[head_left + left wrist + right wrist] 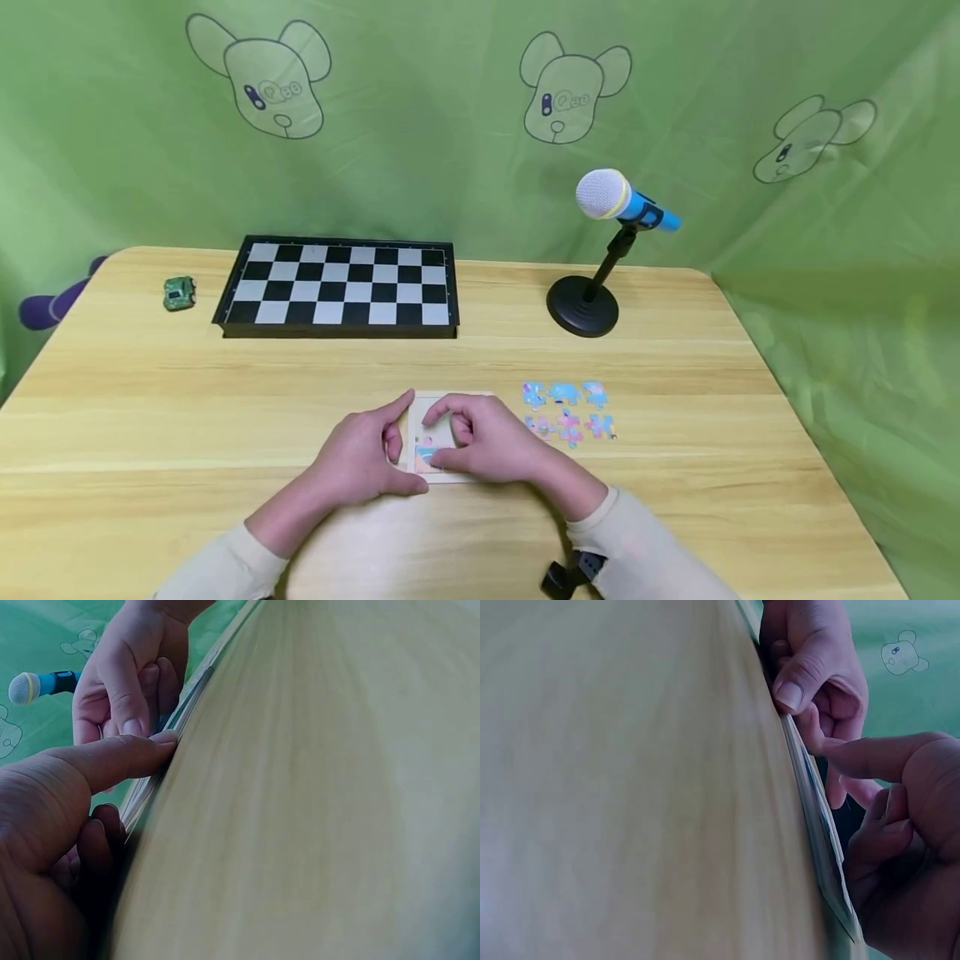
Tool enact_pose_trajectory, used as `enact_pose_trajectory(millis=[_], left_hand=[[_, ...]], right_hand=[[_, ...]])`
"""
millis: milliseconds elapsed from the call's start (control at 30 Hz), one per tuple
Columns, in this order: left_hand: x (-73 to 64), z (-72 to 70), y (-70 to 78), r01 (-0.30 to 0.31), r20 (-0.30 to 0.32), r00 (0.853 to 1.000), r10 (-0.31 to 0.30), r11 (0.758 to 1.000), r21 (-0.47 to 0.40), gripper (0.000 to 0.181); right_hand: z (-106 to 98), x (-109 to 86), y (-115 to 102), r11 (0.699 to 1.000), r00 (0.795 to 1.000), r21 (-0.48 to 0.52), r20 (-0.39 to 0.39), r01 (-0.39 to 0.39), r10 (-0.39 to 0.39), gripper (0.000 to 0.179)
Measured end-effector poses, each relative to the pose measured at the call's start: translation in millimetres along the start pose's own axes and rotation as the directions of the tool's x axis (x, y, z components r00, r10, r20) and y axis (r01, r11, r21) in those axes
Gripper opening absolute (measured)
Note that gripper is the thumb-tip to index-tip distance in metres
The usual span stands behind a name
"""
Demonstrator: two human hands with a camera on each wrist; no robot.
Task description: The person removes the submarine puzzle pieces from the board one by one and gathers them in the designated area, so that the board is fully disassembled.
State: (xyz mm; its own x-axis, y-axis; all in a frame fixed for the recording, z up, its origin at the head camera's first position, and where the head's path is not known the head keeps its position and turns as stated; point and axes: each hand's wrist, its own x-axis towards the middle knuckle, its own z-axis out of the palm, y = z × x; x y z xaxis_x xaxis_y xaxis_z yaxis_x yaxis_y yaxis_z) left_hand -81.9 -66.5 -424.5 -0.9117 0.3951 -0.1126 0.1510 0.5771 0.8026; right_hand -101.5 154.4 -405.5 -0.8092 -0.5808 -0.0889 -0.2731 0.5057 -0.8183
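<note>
My left hand (360,458) holds a small pale puzzle tray (412,442) at its left side, index finger at the far corner and thumb at the near corner. Its other fingers curl beside the tray. My right hand (491,437) is over the tray, covering much of its right part. The right thumb touches a blue-and-pink jigsaw piece (424,460) lying in the near left corner. Farther up, the bent right index finger reaches down to the tray's bare floor, apart from the thumb. Seen edge-on in the right wrist view, the tray (814,817) lies flat on the table.
Several loose jigsaw pieces (564,392) lie in two rows right of the tray. Behind stand a black-framed chessboard (337,283) and a blue microphone (652,212) on a round black stand (583,308). A small green toy (179,293) sits at the back left of the wooden table (150,417).
</note>
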Motion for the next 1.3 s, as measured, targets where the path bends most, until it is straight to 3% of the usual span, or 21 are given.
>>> enact_pose_trajectory(millis=[433,800,1033,1300], left_hand=[[-1.3,0.0,-1.1,-0.002,-0.002,1.0,0.002,1.0,0.013,0.116],[-0.7,-0.2,-0.3,0.0,-0.001,1.0,0.0,1.0,0.017,0.115],[-1.0,-0.1,-1.4,-0.007,0.002,1.0,0.007,1.0,0.008,0.114],[-0.1,-1.0,-1.7,-0.023,-0.002,1.0,0.023,1.0,-0.001,0.113]], right_hand=[[0.3,-0.7,-5.4,0.999,0.999,-0.042,0.043,-0.022,0.024,0.037],[3.5,4.9,-4.7,0.995,0.997,-0.09,0.064,-0.039,0.045,0.031],[4.3,6.2,-4.2,0.997,0.996,-0.063,0.077,-0.047,0.052,0.031],[2.1,5.8,-1.5,0.998,0.995,0.064,0.093,-0.029,0.023,0.031]])
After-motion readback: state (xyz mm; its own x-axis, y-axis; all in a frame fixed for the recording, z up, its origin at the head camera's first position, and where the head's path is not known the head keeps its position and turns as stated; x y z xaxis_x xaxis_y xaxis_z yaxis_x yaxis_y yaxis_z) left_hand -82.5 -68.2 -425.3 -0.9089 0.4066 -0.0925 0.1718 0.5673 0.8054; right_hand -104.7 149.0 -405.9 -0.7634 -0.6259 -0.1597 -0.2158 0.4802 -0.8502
